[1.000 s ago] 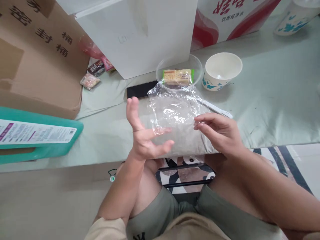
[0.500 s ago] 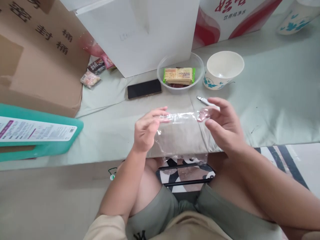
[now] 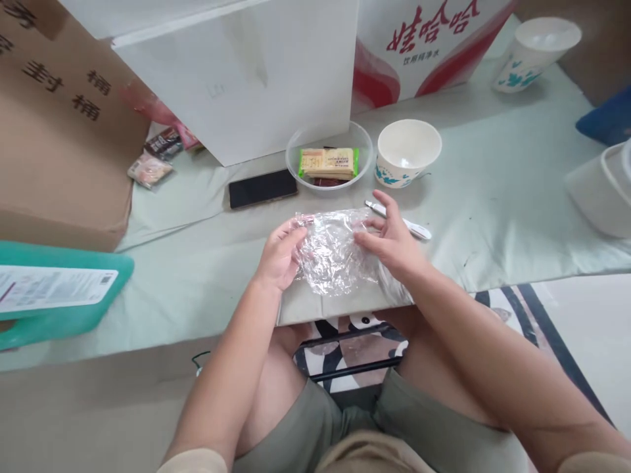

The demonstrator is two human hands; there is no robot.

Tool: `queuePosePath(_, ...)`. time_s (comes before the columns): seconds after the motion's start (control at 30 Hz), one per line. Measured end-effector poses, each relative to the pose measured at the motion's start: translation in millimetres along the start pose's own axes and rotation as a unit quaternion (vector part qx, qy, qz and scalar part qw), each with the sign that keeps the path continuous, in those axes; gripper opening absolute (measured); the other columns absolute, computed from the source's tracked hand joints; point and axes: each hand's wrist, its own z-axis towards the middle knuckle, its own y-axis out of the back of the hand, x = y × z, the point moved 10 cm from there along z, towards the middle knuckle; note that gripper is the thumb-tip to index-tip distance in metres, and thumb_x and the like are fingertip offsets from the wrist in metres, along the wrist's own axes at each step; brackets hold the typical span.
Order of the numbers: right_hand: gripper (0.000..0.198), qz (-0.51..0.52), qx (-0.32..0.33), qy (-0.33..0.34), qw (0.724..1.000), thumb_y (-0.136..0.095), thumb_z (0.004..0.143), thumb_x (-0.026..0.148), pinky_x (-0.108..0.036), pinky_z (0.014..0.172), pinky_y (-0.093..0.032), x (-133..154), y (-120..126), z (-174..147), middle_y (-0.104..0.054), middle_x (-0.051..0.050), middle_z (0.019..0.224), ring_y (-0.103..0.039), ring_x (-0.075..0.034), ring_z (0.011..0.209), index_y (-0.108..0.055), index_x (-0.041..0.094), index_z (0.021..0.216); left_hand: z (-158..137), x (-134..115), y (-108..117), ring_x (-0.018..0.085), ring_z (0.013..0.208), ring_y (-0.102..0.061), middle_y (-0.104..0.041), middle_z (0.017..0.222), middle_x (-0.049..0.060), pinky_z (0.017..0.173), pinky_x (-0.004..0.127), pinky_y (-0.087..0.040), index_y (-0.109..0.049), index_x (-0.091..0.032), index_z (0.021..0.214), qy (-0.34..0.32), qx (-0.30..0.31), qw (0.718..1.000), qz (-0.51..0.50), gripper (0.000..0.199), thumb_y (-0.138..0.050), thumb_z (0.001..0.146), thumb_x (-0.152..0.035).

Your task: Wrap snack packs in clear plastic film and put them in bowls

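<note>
My left hand (image 3: 280, 256) is closed on the left side of a crumpled sheet of clear plastic film (image 3: 335, 256), thumb on top. At the film's right edge, my right hand (image 3: 394, 243) pinches it between the thumb and lower fingers, its index finger raised. The film hangs loosely between both hands above the front of the table; whether it is a bag or a flat sheet cannot be made out. Partly behind my right hand lies a white utility knife (image 3: 418, 230).
A phone (image 3: 263, 189) and a clear bowl (image 3: 369, 164) of wrapped biscuits (image 3: 328, 163) lie beyond my hands, with a paper bowl (image 3: 409, 148) to their right. Boxes (image 3: 236, 85) line the back. A green jug (image 3: 116, 279) stands left, a white bucket (image 3: 599, 190) right.
The film was stretched out and hanging down between my hands; now it is bunched up and crumpled. My hands have come closer together. The view has shifted right.
</note>
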Motion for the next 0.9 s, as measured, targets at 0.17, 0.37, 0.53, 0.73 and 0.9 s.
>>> queuePosePath(0.17, 0.071, 0.028, -0.017, 0.012, 0.999, -0.074, 0.077, 0.036, -0.034, 0.071, -0.053, 6, 6, 3, -0.06, 0.003, 0.083, -0.061, -0.017, 0.076, -0.042, 0.031, 0.14, 9, -3, 7, 0.014, 0.076, -0.072, -0.075, 0.1, 0.004, 0.063, 0.024, -0.057, -0.062, -0.018, 0.08, -0.029, -0.021, 0.999, 0.005, 0.032, -0.084, 0.066, -0.036)
queuePosePath(0.37, 0.026, 0.011, 0.005, -0.026, 1.0, -0.077, 0.073, 0.04, -0.032, 0.071, -0.051, -4, -2, 3, -0.061, 0.002, 0.072, -0.058, -0.014, 0.068, -0.064, 0.023, 0.089, 4, 7, -11, 0.018, 0.084, -0.075, -0.075, 0.108, 0.001, 0.068, 0.03, -0.061, -0.053, -0.024, 0.102, 0.021, 0.06, 0.998, -0.026, 0.061, -0.093, 0.058, -0.036)
queuePosePath(0.53, 0.029, 0.055, 0.038, -0.014, 0.998, -0.077, 0.075, 0.042, -0.033, 0.075, -0.056, 0, -10, 1, -0.071, -0.002, 0.089, -0.067, -0.017, 0.079, -0.067, 0.025, 0.096, 2, 16, -10, 0.013, 0.066, -0.07, -0.076, 0.081, 0.004, 0.059, 0.02, -0.054, -0.062, -0.015, 0.09, 0.058, 0.074, 0.994, 0.053, 0.05, -0.094, 0.057, -0.035)
queuePosePath(0.73, 0.03, -0.009, 0.092, -0.055, 0.994, -0.074, 0.081, 0.041, -0.032, 0.069, -0.056, 0, -19, -8, -0.075, -0.002, 0.084, -0.068, -0.017, 0.073, -0.071, 0.024, 0.105, -1, 18, -15, 0.013, 0.059, -0.068, -0.073, 0.069, 0.001, 0.057, 0.023, -0.053, -0.067, -0.016, 0.093, 0.055, 0.114, 0.988, 0.092, 0.043, -0.09, 0.062, -0.035)
queuePosePath(0.9, 0.028, -0.068, 0.138, -0.078, 0.985, -0.074, 0.079, 0.042, -0.029, 0.054, -0.048, -8, -21, -11, -0.069, 0.0, 0.064, -0.06, -0.015, 0.056, -0.074, 0.021, 0.098, 1, 16, -9, 0.011, 0.045, -0.059, -0.064, 0.055, -0.004, 0.042, 0.02, -0.043, -0.068, -0.019, 0.099, 0.036, 0.113, 0.985, 0.126, 0.04, -0.085, 0.069, -0.039)
